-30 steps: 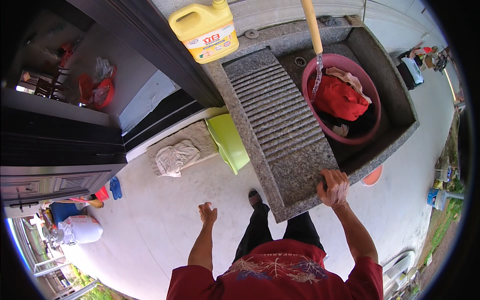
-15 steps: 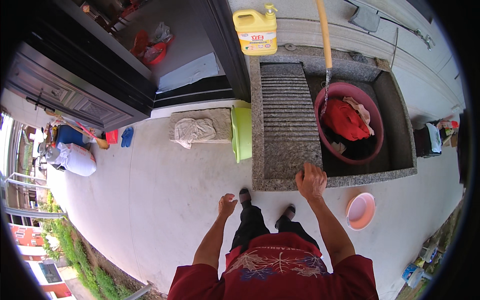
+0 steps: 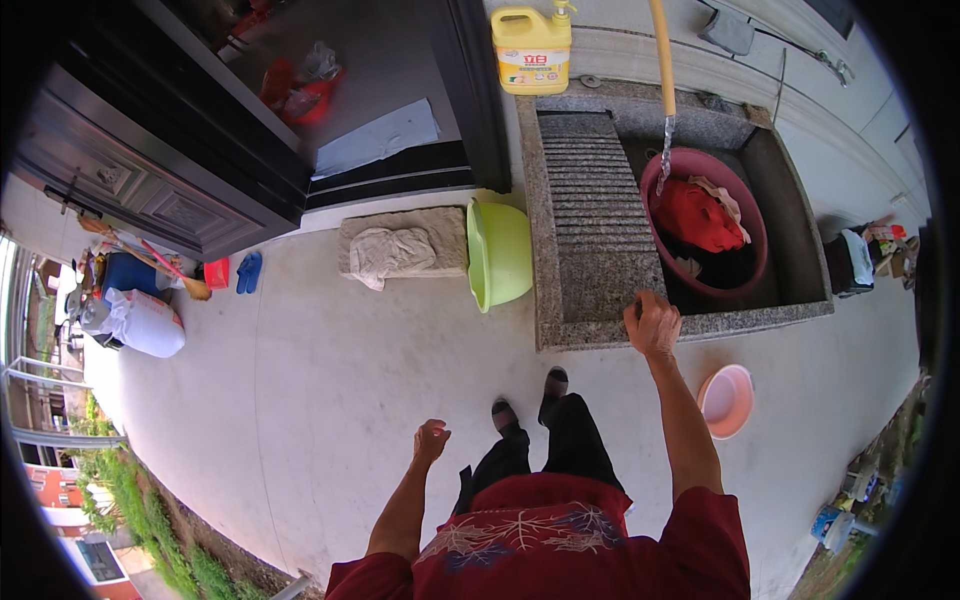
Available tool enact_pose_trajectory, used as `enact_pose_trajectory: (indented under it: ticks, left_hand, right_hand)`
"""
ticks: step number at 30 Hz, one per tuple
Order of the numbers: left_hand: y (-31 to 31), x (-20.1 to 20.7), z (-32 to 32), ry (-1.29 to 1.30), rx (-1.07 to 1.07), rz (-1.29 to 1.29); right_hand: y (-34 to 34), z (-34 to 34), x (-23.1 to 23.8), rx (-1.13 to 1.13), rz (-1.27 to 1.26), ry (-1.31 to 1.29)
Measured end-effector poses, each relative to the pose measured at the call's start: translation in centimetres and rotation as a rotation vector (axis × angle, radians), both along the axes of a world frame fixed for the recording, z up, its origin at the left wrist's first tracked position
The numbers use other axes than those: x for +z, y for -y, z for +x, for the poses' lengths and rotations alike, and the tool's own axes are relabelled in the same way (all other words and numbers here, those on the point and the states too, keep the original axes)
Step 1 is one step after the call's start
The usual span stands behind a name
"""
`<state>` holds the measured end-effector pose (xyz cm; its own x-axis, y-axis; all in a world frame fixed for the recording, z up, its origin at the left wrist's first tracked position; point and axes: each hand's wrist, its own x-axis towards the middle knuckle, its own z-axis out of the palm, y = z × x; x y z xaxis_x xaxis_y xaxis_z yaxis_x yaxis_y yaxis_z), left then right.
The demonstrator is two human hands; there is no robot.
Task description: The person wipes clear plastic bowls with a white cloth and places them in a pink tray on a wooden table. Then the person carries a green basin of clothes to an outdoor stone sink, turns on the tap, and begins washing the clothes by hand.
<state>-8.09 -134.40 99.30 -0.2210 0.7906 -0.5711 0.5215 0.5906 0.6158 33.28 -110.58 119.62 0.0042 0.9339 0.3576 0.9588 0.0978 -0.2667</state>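
Note:
My right hand (image 3: pixel 655 324) is at the front edge of the stone sink (image 3: pixel 600 334), near the foot of its ribbed washboard (image 3: pixel 597 190). Its fingers are bent, the thumb stands apart, and it holds nothing I can see. Low over the floor at my left side hangs my empty left hand (image 3: pixel 431 440), fingers loosely curled and apart. In the sink's hollow sits a dark pink basin (image 3: pixel 762 237) holding red cloth (image 3: pixel 700 218), pale cloth and something dark. Water runs into it from a yellow hose (image 3: pixel 663 60).
A yellow pump jug (image 3: pixel 530 55) stands behind the sink. Left of the sink are a green tub (image 3: pixel 502 255) on its side and a stone slab (image 3: pixel 450 240) with a pale cloth (image 3: pixel 390 255). A small pink basin (image 3: pixel 726 402) sits on the floor at right. Blue slippers (image 3: pixel 249 272) lie near the door.
My feet have shifted, and the sink and tub appear in a changed position as my view moves. My left hand has dropped lower and farther from the sink. My right hand's fingers are more bent.

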Motion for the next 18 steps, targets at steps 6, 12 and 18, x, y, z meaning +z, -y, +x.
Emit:
enact_pose_trajectory:
  ticks: [6, 12, 18]
  left_hand:
    - [2.4, 1.6, -0.8, -0.016, -0.101, -0.017]
    - [6.3, 2.9, -0.6, 0.019, -0.107, -0.012]
    - [9.6, 3.3, -3.0, -0.048, -0.04, -0.107]
  right_hand:
    - [-0.4, 0.8, 0.4, -0.022, -0.043, 0.01]
    - [-0.9, 3.0, -0.3, -0.007, -0.044, 0.051]
    - [-1.6, 5.1, -0.4, -0.011, -0.02, 0.057]
